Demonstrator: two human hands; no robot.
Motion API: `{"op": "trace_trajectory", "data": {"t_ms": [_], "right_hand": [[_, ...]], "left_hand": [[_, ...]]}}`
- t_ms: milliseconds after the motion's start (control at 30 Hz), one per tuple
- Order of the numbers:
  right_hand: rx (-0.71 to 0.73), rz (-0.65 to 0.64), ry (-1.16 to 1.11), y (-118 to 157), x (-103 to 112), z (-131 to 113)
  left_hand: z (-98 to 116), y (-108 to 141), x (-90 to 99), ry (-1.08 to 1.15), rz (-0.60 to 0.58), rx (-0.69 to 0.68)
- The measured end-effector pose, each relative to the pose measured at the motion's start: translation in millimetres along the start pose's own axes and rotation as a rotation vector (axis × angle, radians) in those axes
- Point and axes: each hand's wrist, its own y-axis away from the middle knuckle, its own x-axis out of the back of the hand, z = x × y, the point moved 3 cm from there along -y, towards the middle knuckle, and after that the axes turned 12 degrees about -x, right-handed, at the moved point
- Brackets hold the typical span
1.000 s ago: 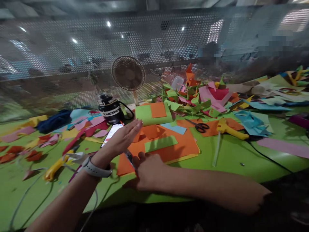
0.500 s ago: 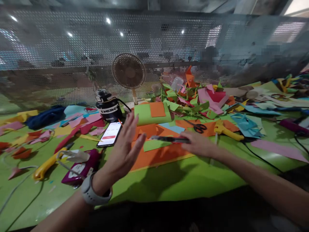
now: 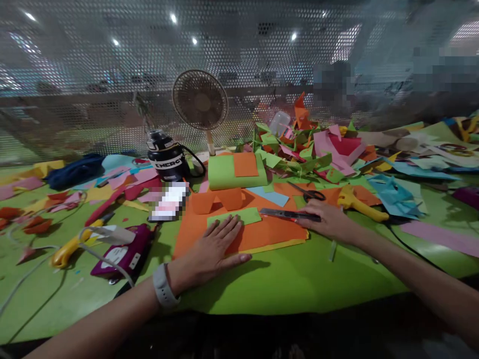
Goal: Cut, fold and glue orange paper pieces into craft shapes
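Observation:
My left hand (image 3: 211, 254) lies flat with fingers spread on an orange sheet (image 3: 269, 234), its fingertips over a small green strip (image 3: 249, 216). My right hand (image 3: 329, 222) is closed around the handle end of a dark scissors-like tool (image 3: 284, 213). The tool's grey tip points left and rests by the right end of the green strip. Behind it, black-handled scissors (image 3: 313, 194) lie on orange paper. A folded green sheet (image 3: 220, 172) with an orange square (image 3: 245, 164) on it sits beyond the orange sheet.
A yellow glue gun (image 3: 359, 203) lies right of my right hand. Left are a phone (image 3: 170, 202), a purple power box (image 3: 140, 244) and another yellow tool (image 3: 71, 249). Behind stand a black bottle (image 3: 166, 157), a fan (image 3: 202, 99) and a heap of paper scraps (image 3: 292, 149).
My left hand has come down from above the table onto the green strip and orange sheet. My right hand has moved right with the tool. The view has shifted slightly.

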Motion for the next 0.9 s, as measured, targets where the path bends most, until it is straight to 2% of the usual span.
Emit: {"op": "trace_trajectory", "data": {"t_ms": [200,400,600,900], "right_hand": [[0.196,0.050,0.060,-9,-8,-12],[0.178,0.093,0.151,-3,-4,-14],[0.112,0.146,0.111,-1,2,-10],[0.285,0.235,0.101,-3,-20,-20]], "left_hand": [[-12,19,1.4,-0.011,-0.029,0.023],[-3,16,2.6,-0.031,0.039,0.006],[-4,11,-0.6,-0.027,0.059,0.049],[7,1,0.6,-0.047,-0.001,0.031]]}}
